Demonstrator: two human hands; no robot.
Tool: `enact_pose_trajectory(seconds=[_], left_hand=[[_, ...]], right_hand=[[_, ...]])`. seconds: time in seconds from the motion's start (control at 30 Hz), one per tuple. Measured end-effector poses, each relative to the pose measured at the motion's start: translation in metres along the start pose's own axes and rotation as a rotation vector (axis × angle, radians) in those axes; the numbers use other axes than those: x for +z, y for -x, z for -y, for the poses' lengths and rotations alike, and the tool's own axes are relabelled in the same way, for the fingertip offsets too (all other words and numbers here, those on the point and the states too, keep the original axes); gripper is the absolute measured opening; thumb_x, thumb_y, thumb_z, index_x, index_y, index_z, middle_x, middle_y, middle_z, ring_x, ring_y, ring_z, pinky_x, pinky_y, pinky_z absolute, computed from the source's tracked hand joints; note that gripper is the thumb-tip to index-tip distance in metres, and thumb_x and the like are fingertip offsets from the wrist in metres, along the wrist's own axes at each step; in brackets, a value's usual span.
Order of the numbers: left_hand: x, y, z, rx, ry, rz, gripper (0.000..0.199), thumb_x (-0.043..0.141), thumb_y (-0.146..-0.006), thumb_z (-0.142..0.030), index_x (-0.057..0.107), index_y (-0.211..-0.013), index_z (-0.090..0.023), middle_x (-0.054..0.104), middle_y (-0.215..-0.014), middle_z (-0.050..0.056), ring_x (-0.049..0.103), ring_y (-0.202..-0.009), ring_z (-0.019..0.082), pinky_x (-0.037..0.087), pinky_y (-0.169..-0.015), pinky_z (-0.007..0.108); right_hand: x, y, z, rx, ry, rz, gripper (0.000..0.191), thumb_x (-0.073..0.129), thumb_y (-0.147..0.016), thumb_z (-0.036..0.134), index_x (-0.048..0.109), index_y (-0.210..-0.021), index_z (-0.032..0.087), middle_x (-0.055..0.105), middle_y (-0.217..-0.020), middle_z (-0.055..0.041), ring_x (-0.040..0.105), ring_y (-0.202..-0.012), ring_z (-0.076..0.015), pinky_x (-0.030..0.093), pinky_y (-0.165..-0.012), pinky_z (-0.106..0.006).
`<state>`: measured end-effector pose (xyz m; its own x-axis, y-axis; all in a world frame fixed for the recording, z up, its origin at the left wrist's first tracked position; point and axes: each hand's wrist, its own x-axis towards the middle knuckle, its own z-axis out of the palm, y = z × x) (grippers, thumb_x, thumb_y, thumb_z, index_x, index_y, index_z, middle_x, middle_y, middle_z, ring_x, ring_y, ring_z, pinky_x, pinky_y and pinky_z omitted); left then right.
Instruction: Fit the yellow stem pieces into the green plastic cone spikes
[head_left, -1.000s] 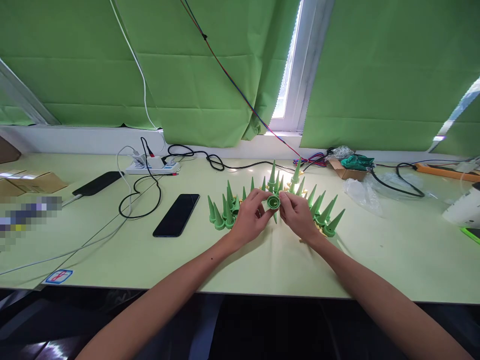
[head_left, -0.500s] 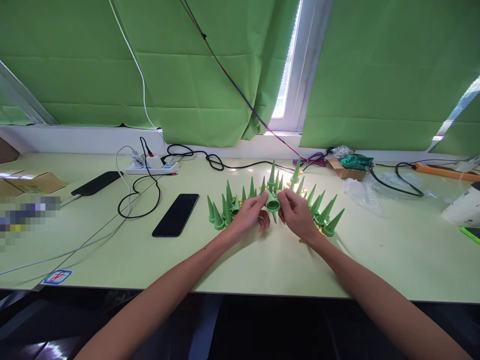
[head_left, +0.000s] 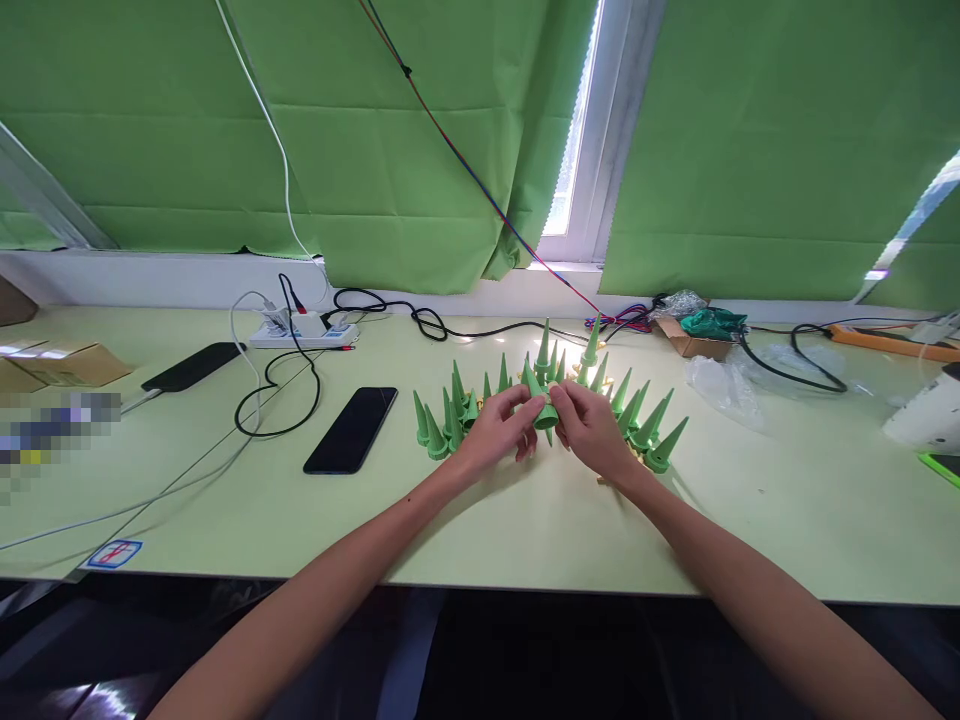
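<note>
A hollow green plastic cone (head_left: 543, 408) is held above the table between both hands, its point tilted up and its wide base toward me. My left hand (head_left: 501, 428) grips it from the left, thumb on its side and other fingers curled. From the right, my right hand (head_left: 591, 428) pinches it near the base with thumb and index finger. Whether a small part sits under the right fingertips cannot be made out. Around and behind the hands stand many similar green cones (head_left: 437, 438), some leaning, as on the right (head_left: 666, 450). Small pale yellow pieces show among them, partly hidden.
A black phone (head_left: 351, 430) lies left of the cones, and a dark power bank (head_left: 193, 367) farther left. A white power strip (head_left: 304, 333) with cables stands behind. At back right are a small cardboard box (head_left: 690, 340) and clear plastic bags (head_left: 726, 390).
The held cone has turned: its open base faced me before, and now its side shows with the point upward. My left thumb has shifted on it, while the standing cones look unmoved.
</note>
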<state>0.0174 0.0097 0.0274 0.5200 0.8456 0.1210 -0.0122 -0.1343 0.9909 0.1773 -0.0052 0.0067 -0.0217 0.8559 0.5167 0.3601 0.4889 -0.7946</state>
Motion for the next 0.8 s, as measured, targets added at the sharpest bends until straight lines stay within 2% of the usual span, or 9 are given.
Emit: enact_pose_trajectory(seconds=[0.17, 0.4, 0.57, 0.8], left_hand=[[-0.001, 0.002, 0.001, 0.089, -0.132, 0.006, 0.033, 0.058, -0.088, -0.05, 0.046, -0.083, -0.02, 0.048, -0.047, -0.006, 0.048, -0.041, 0.01, 0.035, -0.041, 0.02], [-0.002, 0.0, 0.009, 0.14, -0.183, 0.011, 0.031, 0.06, -0.087, -0.048, 0.045, -0.09, -0.021, 0.048, -0.054, -0.006, 0.048, -0.044, 0.01, 0.032, -0.04, 0.02], [-0.001, 0.001, 0.011, 0.187, -0.307, -0.02, 0.028, 0.057, -0.089, -0.046, 0.048, -0.098, -0.02, 0.045, -0.058, -0.006, 0.046, -0.048, 0.009, 0.032, -0.043, 0.02], [0.0, 0.0, 0.016, 0.361, -0.419, -0.072, 0.023, 0.053, -0.092, -0.04, 0.053, -0.102, -0.019, 0.05, -0.083, 0.0, 0.043, -0.055, 0.006, 0.036, -0.046, 0.02]], right_hand=[[0.001, 0.0, 0.0, -0.004, 0.066, -0.011, 0.043, 0.042, -0.098, 0.044, 0.033, -0.063, 0.022, 0.03, -0.052, 0.0059, 0.031, -0.048, -0.0101, 0.025, -0.048, -0.026], [0.0, -0.001, 0.003, -0.013, 0.135, -0.034, 0.044, 0.042, -0.097, 0.044, 0.034, -0.06, 0.021, 0.034, -0.048, 0.0051, 0.032, -0.049, -0.0107, 0.026, -0.05, -0.027], [0.0, -0.002, 0.001, -0.014, 0.142, -0.028, 0.045, 0.04, -0.098, 0.043, 0.035, -0.058, 0.021, 0.035, -0.048, 0.0043, 0.032, -0.049, -0.0108, 0.025, -0.05, -0.028], [0.0, -0.002, 0.003, 0.006, 0.147, -0.043, 0.047, 0.04, -0.096, 0.042, 0.035, -0.055, 0.021, 0.036, -0.046, 0.0037, 0.033, -0.048, -0.0108, 0.025, -0.05, -0.028]])
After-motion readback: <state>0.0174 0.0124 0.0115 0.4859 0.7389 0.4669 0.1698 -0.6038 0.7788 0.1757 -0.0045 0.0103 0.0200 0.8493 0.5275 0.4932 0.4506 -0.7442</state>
